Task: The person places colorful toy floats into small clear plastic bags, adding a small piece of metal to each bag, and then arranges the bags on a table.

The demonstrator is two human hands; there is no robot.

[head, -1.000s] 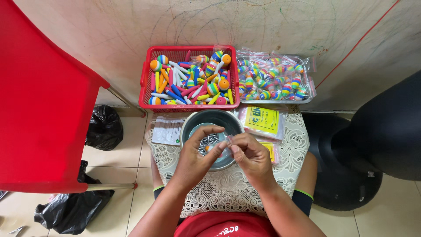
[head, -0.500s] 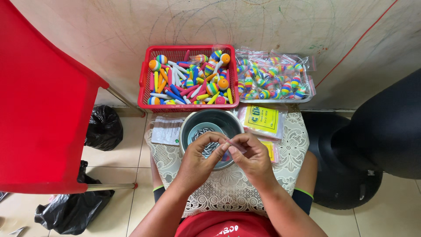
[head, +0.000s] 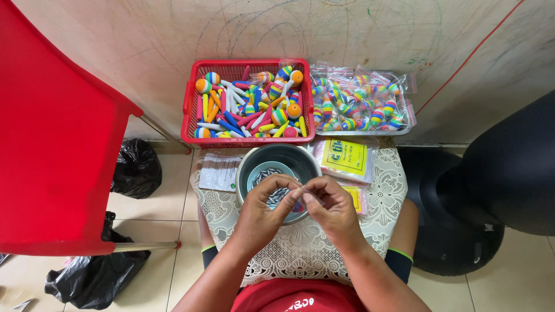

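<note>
My left hand (head: 263, 211) and my right hand (head: 330, 207) meet fingertip to fingertip over a round metal bowl (head: 260, 160) holding several small grey metal pieces (head: 267, 175). Both pinch something tiny between thumb and forefinger; it is too small to make out. The bowl rests on a white lace cloth (head: 300, 248) across my lap. Beyond it stands a red plastic basket (head: 188, 110) full of striped, colourful float balls and sticks (head: 254, 104).
A tray of bagged colourful floats (head: 358, 101) sits right of the basket. Yellow-labelled packets (head: 346, 157) and a paper sheet (head: 218, 171) lie beside the bowl. A red chair (head: 52, 133) stands left, black plastic bags (head: 136, 167) on the tiled floor, a black object (head: 497, 173) right.
My hands have drawn slightly nearer to me over the bowl, the fingertips still pressed together. Nothing else has moved.
</note>
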